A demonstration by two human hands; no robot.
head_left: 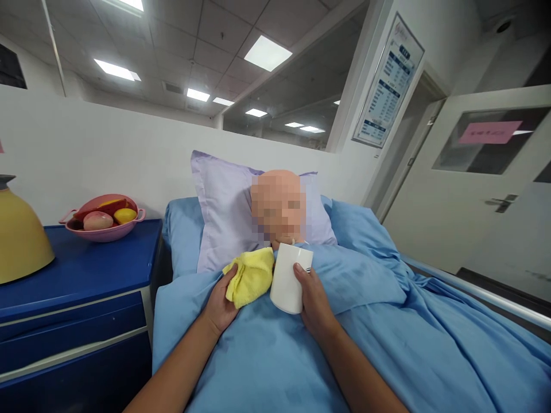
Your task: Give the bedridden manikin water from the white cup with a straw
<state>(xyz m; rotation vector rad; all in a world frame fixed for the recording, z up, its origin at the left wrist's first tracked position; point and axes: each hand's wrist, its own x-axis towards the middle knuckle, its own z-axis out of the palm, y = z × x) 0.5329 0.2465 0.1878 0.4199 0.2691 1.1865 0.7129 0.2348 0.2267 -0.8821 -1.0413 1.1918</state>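
Note:
My right hand (315,301) is wrapped round a white cup (289,276), tilted so its rim sits at the chin of a figure lying in the bed. My left hand (219,303) grips a folded yellow cloth (251,275), held just below the chin and beside the cup. The figure's head rests on a lilac pillow (221,206). A light blue blanket (327,344) covers the body up to the neck, and both of my forearms reach over it.
A blue bedside cabinet (81,269) stands to the left, carrying a pink bowl of fruit (103,221) and a yellow rounded vessel (19,238). A metal bed rail (482,295) runs along the right. A door (482,195) and a wall poster (387,86) lie behind.

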